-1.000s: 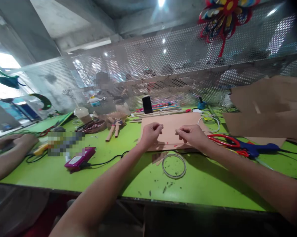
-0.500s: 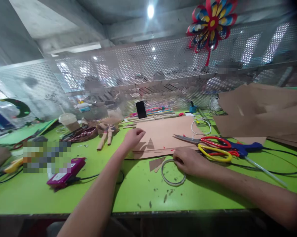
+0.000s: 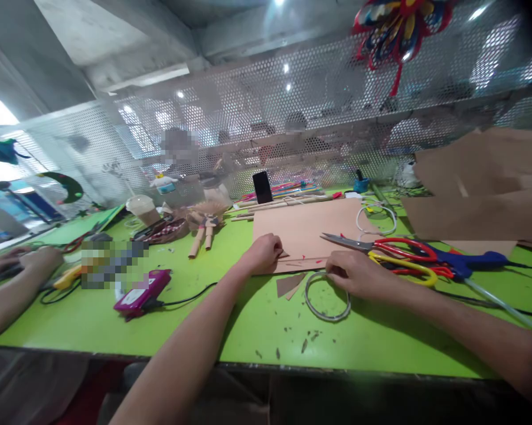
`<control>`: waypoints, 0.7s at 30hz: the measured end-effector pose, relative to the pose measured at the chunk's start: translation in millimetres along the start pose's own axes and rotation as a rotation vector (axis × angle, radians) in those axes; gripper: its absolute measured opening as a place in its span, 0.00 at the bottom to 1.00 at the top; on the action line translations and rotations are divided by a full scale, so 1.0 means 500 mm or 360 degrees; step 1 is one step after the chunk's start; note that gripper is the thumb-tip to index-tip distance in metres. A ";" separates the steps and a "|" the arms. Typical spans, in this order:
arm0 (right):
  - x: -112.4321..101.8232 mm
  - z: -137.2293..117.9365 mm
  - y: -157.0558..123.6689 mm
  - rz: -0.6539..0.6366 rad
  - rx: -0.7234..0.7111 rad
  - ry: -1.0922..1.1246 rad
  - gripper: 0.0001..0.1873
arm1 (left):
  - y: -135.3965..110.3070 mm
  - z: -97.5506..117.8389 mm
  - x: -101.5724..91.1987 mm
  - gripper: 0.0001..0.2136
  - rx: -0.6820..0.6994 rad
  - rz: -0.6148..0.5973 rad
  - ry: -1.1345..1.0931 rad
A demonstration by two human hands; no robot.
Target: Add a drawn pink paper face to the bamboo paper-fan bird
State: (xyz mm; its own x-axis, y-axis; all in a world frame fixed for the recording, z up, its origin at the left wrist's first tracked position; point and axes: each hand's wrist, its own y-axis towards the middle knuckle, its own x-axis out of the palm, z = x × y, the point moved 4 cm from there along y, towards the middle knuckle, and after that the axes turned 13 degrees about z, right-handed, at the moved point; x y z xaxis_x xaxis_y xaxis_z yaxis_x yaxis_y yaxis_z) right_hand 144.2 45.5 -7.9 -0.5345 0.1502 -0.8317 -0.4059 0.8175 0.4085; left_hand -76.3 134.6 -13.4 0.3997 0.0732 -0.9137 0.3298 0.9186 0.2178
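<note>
My left hand (image 3: 264,252) is closed at the lower left of a sheet of brown kraft paper (image 3: 310,227). Its fingertips pinch a small brown paper triangle (image 3: 285,254), mostly hidden under them. On the paper's lower right edge rests my right hand (image 3: 352,273), its fingers curled; whatever they hold is hidden. A pale wire ring (image 3: 309,301) lies against those fingers. Behind the right hand are scissors (image 3: 405,250) with red handles and yellow-handled scissors (image 3: 420,278). Brown paper scraps (image 3: 290,285) lie between my hands.
A blue glue gun (image 3: 473,261) with a clear glue stick lies at right, near large brown paper sheets (image 3: 473,189). Left of my arm are a purple power strip (image 3: 142,293) and another person's arms (image 3: 22,289). A phone (image 3: 263,188) stands behind the paper.
My left hand has come down onto the paper triangle, which lay uncovered on the kraft paper, and has closed on it. My right hand stays beside the ring. The view has shifted.
</note>
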 end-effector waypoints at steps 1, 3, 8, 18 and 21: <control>-0.001 0.003 0.001 -0.0009 -0.0003 0.0011 0.06 | -0.002 0.002 -0.008 0.13 -0.0004 -0.0019 -0.0034; -0.002 0.010 0.002 -0.0029 -0.0013 0.0032 0.05 | -0.009 0.010 -0.032 0.11 -0.0006 -0.0059 -0.0119; -0.012 0.016 0.001 -0.0095 -0.0098 0.0080 0.05 | -0.036 0.060 -0.092 0.06 0.0122 -0.0315 -0.0465; 0.025 -0.140 0.064 -0.0427 -0.0549 -0.0094 0.16 | -0.027 0.016 -0.114 0.04 0.0022 -0.0263 -0.0595; 0.056 -0.181 0.091 -0.0648 -0.0676 -0.0162 0.15 | -0.026 0.000 -0.123 0.06 -0.0002 -0.0216 -0.0670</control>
State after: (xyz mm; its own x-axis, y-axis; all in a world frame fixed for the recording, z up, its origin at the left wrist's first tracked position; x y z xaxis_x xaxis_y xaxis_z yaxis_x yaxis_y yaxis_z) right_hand 43.8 36.7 21.5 -0.2083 -0.0587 -0.9763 -0.8354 0.5297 0.1464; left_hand -105.5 118.1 40.0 0.6664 -0.2123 -0.7148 0.4021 0.9096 0.1048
